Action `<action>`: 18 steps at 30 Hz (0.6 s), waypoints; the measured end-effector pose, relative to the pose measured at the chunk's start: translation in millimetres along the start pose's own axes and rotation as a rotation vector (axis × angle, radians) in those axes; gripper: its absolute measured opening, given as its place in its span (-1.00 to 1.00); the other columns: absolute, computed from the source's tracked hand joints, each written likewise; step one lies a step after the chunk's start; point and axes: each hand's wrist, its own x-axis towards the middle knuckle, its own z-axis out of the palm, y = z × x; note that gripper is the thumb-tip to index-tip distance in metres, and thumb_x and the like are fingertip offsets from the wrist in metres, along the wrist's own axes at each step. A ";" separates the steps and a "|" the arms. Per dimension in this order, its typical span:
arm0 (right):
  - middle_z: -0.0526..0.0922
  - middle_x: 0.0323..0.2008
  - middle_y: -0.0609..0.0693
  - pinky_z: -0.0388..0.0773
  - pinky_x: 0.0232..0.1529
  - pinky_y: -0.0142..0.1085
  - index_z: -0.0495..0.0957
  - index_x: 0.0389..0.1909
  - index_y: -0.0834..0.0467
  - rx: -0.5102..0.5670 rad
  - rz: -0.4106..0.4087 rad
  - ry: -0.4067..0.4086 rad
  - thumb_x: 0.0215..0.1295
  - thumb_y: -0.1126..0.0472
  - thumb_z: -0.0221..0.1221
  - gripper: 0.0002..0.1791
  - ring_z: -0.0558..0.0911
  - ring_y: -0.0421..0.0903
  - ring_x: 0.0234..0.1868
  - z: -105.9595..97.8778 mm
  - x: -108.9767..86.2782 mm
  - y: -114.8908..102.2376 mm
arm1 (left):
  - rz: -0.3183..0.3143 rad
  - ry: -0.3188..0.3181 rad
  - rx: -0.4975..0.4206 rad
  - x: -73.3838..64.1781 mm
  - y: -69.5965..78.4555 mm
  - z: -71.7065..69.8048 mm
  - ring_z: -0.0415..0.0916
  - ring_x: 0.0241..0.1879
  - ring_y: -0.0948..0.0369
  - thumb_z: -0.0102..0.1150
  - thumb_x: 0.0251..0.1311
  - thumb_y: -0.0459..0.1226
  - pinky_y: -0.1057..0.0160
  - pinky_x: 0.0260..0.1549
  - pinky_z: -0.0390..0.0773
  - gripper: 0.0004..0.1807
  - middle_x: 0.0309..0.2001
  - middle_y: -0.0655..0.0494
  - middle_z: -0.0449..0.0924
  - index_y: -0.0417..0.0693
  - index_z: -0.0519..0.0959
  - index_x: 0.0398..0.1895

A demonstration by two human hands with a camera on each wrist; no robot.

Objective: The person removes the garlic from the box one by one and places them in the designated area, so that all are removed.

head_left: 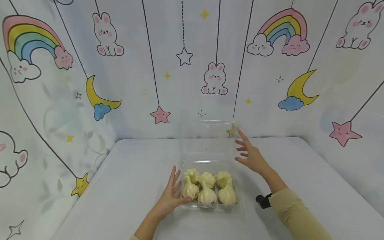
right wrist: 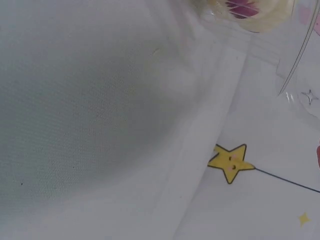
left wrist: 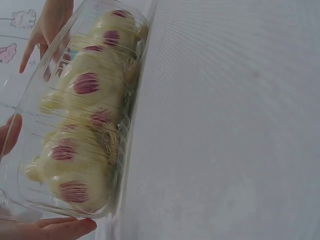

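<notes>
A clear plastic clamshell box (head_left: 210, 206) stands on the table with its lid (head_left: 207, 143) raised at the back. Inside sit several pale yellow, garlic-shaped bulbs (head_left: 207, 195), marked with purple patches in the left wrist view (left wrist: 86, 83). My left hand (head_left: 169, 201) is at the box's left side, fingers extended and thumb by the front left corner. Beside the raised lid's right edge, my right hand (head_left: 252, 156) is spread, holding nothing. The right wrist view catches only a corner of the box (right wrist: 240, 40) and a sliver of a fingertip at its right edge.
A white cloth covers the table (head_left: 138, 166). Behind and beside it hangs a printed curtain (head_left: 132, 76) with rabbits, rainbows, moons and stars. A black wrist device (head_left: 264, 201) sits at the right sleeve.
</notes>
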 end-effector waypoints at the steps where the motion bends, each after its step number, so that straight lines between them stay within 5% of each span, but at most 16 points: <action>1: 0.32 0.20 0.31 0.52 -0.11 0.03 -0.23 0.44 -0.02 -0.006 0.000 -0.005 -0.05 0.51 0.29 0.15 0.53 0.23 -0.03 0.2 1.0 1.1 | -0.005 -0.003 -0.001 0.1 -0.2 0.0 -0.39 0.32 -0.30 0.32 -0.06 -0.44 -0.28 0.18 -0.12 0.26 0.43 -0.12 -0.48 0.31 -0.46 0.41; 18: 0.26 0.22 0.37 0.56 -0.13 -0.08 -0.05 0.40 0.20 0.003 0.123 -0.080 0.01 0.41 0.29 -0.04 0.57 0.19 -0.11 10.9 17.2 20.5 | -0.008 0.017 0.037 0.2 0.4 7.5 -0.39 0.31 -0.28 0.44 -0.25 -0.44 -0.20 0.22 -0.13 0.38 0.42 -0.13 -0.53 0.25 -0.44 0.42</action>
